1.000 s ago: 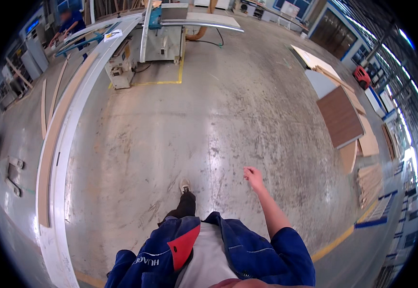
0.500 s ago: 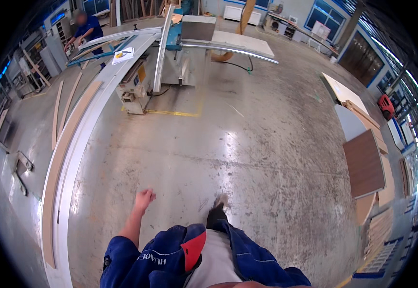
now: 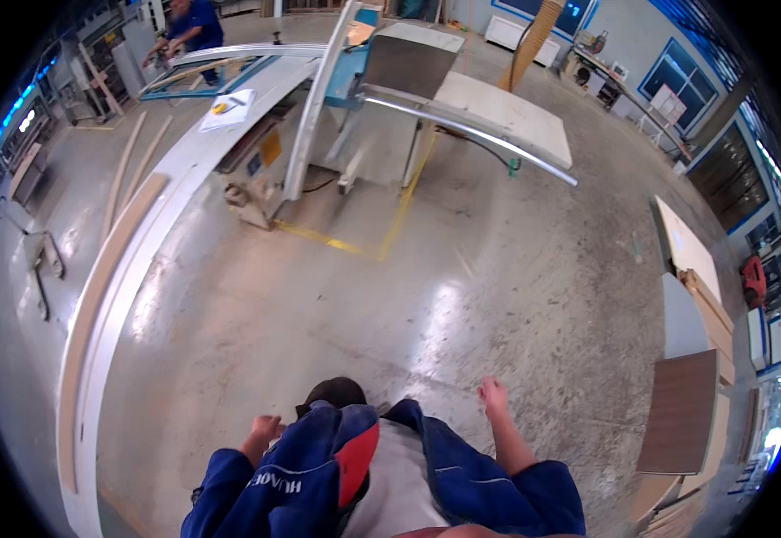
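Note:
My left hand (image 3: 267, 427) hangs low beside my jacket, fingers loosely curled, with nothing seen in it. Out to the right over the concrete floor, my right hand (image 3: 493, 392) is also curled in and shows nothing held. Neither hand touches anything. Ahead stands a sliding table saw (image 3: 413, 63) with a long pale sliding table (image 3: 180, 170) running down the left side. A long narrow wooden strip (image 3: 108, 296) lies along that table. Farther up it rest a white sheet of paper (image 3: 234, 109) and a small yellow object (image 3: 219, 108), perhaps a tape measure.
A metal rail (image 3: 498, 143) juts rightward from the saw near a pale side table (image 3: 507, 117). Yellow tape (image 3: 337, 243) marks the floor. Panels, including a brown board (image 3: 679, 412), are stacked at right. A person in blue (image 3: 198, 27) works at the far left. A pallet jack (image 3: 45, 260) stands left.
I have moved forward, and the saw appears nearer. My right hand has come into view at the right; my left hand has dropped back toward my body.

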Tool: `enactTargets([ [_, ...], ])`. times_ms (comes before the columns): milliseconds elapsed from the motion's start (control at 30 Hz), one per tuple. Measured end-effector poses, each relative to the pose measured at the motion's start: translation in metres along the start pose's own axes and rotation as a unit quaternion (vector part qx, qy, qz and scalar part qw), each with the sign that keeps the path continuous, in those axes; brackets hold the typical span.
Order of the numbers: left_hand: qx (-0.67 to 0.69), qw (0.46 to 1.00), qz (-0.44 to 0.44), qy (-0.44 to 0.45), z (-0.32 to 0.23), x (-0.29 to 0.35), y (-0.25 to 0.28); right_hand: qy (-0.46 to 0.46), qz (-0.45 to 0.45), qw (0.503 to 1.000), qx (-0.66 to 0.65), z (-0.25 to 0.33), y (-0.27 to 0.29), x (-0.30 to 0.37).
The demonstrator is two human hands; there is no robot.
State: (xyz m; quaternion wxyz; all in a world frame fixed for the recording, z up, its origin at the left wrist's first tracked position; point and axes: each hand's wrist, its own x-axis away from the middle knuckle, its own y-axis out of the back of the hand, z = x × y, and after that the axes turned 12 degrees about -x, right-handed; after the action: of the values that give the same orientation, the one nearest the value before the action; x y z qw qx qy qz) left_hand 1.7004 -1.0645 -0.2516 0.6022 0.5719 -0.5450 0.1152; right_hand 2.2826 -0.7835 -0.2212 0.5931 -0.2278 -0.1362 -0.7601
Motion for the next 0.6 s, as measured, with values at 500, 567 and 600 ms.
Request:
enactTargets([
  [500,0.137,0.978,-0.022,-0.156,-0.279,-0.298,0.175,0.050,0.116,0.916,0.381,0.040,-0.076,-0.301],
  [567,0.383,0.921,-0.037,-0.059,-0.387,-0.291,0.270,-0.013,0.112,0.895,0.431,0.039,-0.112,-0.297],
  [600,0.390,0.916,-0.070,-0.064,-0.428,-0.285,0.304,-0.046,0.105,0.891,0.440,0.053,-0.125,-0.297],
])
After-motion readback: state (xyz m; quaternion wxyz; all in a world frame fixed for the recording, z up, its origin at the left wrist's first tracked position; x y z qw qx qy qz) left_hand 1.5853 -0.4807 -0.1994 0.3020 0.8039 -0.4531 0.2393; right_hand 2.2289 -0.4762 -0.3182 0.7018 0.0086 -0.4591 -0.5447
